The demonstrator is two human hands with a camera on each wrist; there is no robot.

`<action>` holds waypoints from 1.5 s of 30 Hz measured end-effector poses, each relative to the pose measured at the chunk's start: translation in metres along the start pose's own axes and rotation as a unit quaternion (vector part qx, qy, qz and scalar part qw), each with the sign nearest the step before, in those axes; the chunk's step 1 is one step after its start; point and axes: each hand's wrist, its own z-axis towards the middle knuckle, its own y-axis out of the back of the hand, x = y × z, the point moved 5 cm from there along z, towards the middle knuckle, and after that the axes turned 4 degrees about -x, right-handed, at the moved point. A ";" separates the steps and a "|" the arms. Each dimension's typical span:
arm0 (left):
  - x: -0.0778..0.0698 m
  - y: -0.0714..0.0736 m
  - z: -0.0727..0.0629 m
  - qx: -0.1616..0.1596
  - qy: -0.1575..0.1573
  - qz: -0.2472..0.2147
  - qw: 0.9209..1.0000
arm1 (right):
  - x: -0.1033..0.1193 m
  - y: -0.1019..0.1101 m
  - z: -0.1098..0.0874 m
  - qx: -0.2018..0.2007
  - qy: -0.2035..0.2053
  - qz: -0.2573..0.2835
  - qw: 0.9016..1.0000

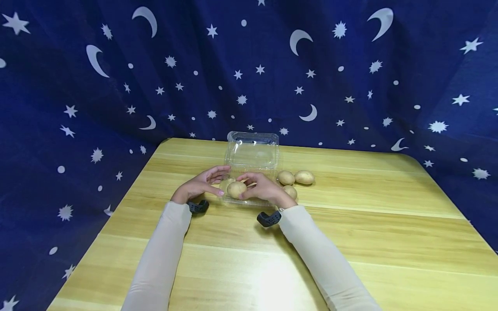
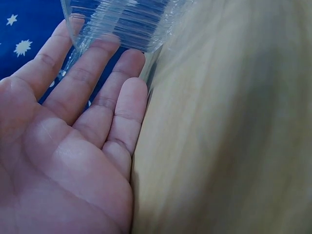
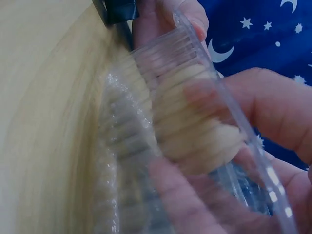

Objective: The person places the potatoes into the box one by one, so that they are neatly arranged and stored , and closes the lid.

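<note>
A clear plastic clamshell container (image 1: 253,154) stands on the table with its lid raised at the back. My right hand (image 1: 263,187) reaches over its base and holds a potato (image 1: 235,190) at the left side. Through the clear wall in the right wrist view, the fingers and thumb lie around that potato (image 3: 187,131). At the container's left side is my left hand (image 1: 204,182), its fingers extended and nothing in its palm. The left wrist view has those fingertips (image 2: 132,90) right at the ribbed plastic wall.
Three more potatoes lie to the right of the container: one at the back (image 1: 285,177), one farther right (image 1: 304,177) and one partly hidden behind my right wrist (image 1: 290,192). A blue star-patterned curtain (image 1: 249,86) borders the wooden table (image 1: 350,242).
</note>
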 end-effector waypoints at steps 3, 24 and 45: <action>-0.001 0.000 0.000 -0.001 0.000 0.002 1.000 | 0.000 -0.002 0.001 0.003 -0.003 -0.002 1.000; -0.001 0.002 0.000 0.001 -0.005 -0.001 1.000 | -0.004 -0.009 0.004 0.034 -0.012 -0.022 0.999; 0.002 0.000 0.000 0.000 -0.001 0.008 1.000 | 0.008 0.000 -0.004 -0.059 0.062 0.005 0.996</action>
